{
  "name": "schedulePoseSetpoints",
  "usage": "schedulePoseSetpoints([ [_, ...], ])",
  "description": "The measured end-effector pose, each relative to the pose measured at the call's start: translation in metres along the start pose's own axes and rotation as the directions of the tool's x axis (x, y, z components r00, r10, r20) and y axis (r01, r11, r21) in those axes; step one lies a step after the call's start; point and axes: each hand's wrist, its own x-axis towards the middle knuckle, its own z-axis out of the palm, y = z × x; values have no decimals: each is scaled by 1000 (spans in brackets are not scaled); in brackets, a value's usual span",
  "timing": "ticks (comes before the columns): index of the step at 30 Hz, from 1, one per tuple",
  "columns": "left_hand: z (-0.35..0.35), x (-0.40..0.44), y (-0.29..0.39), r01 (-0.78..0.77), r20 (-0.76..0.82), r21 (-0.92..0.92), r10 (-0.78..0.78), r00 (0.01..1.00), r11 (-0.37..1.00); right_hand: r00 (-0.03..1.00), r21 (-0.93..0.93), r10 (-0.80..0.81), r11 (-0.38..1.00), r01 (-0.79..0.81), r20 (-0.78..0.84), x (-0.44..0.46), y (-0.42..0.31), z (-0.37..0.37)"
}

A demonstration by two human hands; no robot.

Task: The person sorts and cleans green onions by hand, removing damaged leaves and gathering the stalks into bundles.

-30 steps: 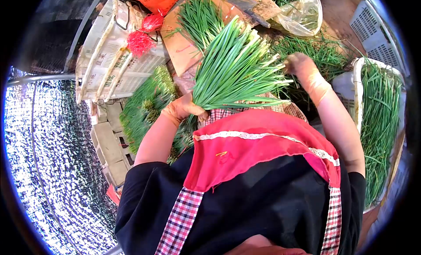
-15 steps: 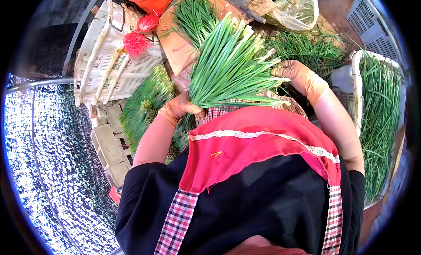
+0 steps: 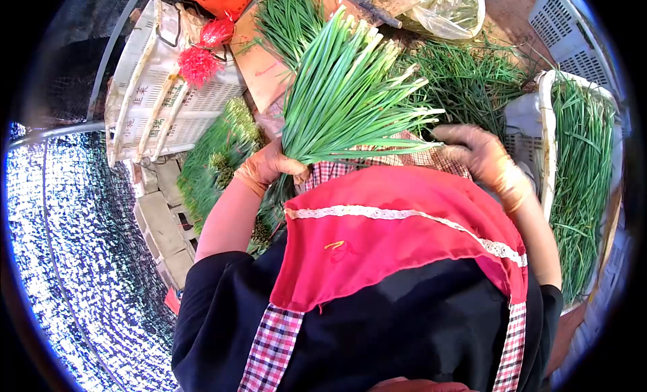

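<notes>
A fanned-out bunch of garlic chives (image 3: 344, 99) lies across the front of my body, pale stem ends spread to the upper right. My left hand (image 3: 271, 165), in an orange glove, is closed around its gathered leafy end. My right hand (image 3: 480, 156), gloved too and slightly blurred, is just right of the lowest stem ends, its fingers apart and nothing seen in them. Below the bunch is the checked cloth (image 3: 431, 159) of my apron. Another pile of chives (image 3: 290, 28) rests on a brown board (image 3: 259, 65) beyond it.
Tied bundles of chives (image 3: 216, 156) lie at left beside a white crate (image 3: 151, 95) with red netting (image 3: 199, 65). Loose greens (image 3: 465, 78) and a clear plastic bag (image 3: 448, 18) are ahead. A white-rimmed crate of chives (image 3: 579, 183) stands at right.
My right hand has come away from the stem ends, moving down and right, and its fingers have spread. My left hand keeps its hold on the bunch. The whole view has shifted slightly.
</notes>
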Motion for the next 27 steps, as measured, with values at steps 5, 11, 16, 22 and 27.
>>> schedulePoseSetpoints([
  [5, -2, 2, -6, -23, -12, -1, 23, 1000, 1000, 994, -114, -61, 991, 71, 91, 15, -7, 18],
  [11, 0, -2, 5, -35, -6, 193, 37, 999, 981, 990, -534, -117, 833, 141, 80, 4, -24, 2],
  [16, -32, 12, -21, 49, -46, 111, -44, 998, 993, 975, -410, 26, 905, -117, -222, 41, 34, -62],
  [22, -44, 10, -18, 77, 7, 278, -83, 997, 958, 978, 90, -176, 982, 166, 110, 99, -21, -2],
  [27, -42, 10, -24, -92, -11, 288, 99, 995, 953, 958, -61, 71, 997, -56, 279, 93, -23, 0],
])
